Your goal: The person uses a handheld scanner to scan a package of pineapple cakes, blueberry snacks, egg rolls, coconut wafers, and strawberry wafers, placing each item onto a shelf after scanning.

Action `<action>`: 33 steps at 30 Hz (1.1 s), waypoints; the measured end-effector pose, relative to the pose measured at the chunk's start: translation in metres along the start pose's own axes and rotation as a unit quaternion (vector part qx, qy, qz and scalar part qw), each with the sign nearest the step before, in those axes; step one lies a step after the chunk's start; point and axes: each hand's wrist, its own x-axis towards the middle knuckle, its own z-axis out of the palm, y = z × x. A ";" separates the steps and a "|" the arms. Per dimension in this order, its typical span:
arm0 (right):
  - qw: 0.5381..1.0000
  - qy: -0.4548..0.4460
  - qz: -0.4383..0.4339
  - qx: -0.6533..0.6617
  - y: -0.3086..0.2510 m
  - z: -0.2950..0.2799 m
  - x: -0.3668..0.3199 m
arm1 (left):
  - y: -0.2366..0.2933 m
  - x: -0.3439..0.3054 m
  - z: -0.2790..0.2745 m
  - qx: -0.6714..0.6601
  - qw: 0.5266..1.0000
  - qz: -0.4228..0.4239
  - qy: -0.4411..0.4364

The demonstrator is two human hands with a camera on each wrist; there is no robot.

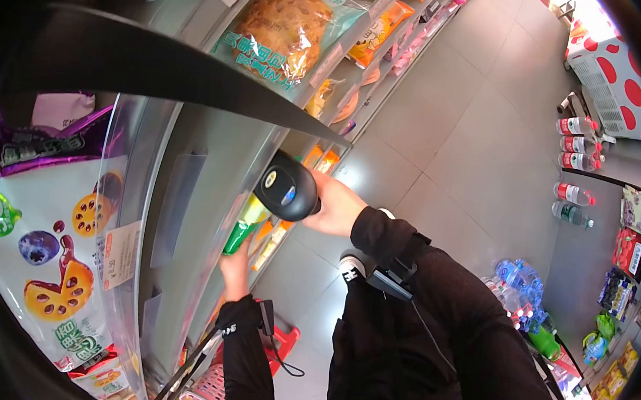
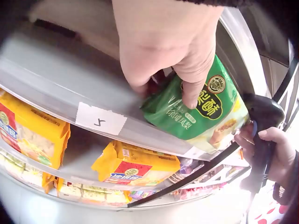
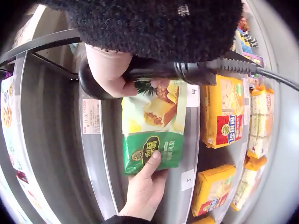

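My left hand [image 1: 237, 272] pinches the green end of a green-and-pale-yellow snack bag [image 3: 154, 126] printed with pineapple and filled pastries. In the left wrist view the thumb and fingers clasp the bag's [image 2: 180, 116] edge at the front of the shelf. My right hand [image 1: 337, 207] grips a black handheld barcode scanner [image 1: 289, 187], its rounded head over the bag's pale end in the head view. The scanner's cable [image 3: 275, 77] runs off to the right in the right wrist view.
Yellow snack packs [image 2: 135, 163] sit on the lower shelves. A price label [image 3: 92, 116] and handwritten number cards [image 2: 100, 120] mark the shelf edges. A large white-and-purple bag [image 1: 43, 233] stands at left in the head view. Below is a red basket [image 1: 284, 342]; bottles [image 1: 577, 158] stand across the aisle.
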 end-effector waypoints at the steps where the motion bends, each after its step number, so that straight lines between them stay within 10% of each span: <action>1: 0.999 -0.002 -0.049 -0.016 0.006 0.001 -0.001 | -0.003 -0.002 -0.002 0.000 1.000 -0.012 -0.008; 13: 0.959 -0.171 -0.081 -0.213 0.009 -0.016 -0.023 | 0.012 -0.011 -0.004 -0.159 0.980 -0.117 -0.018; 23: 0.972 -0.059 -0.102 -0.204 0.024 -0.009 0.023 | 0.031 0.033 0.040 -0.174 0.982 -0.015 -0.072; 33: 0.972 -0.093 -0.024 -0.216 0.021 -0.021 0.026 | 0.030 0.034 0.044 -0.233 0.964 -0.089 -0.088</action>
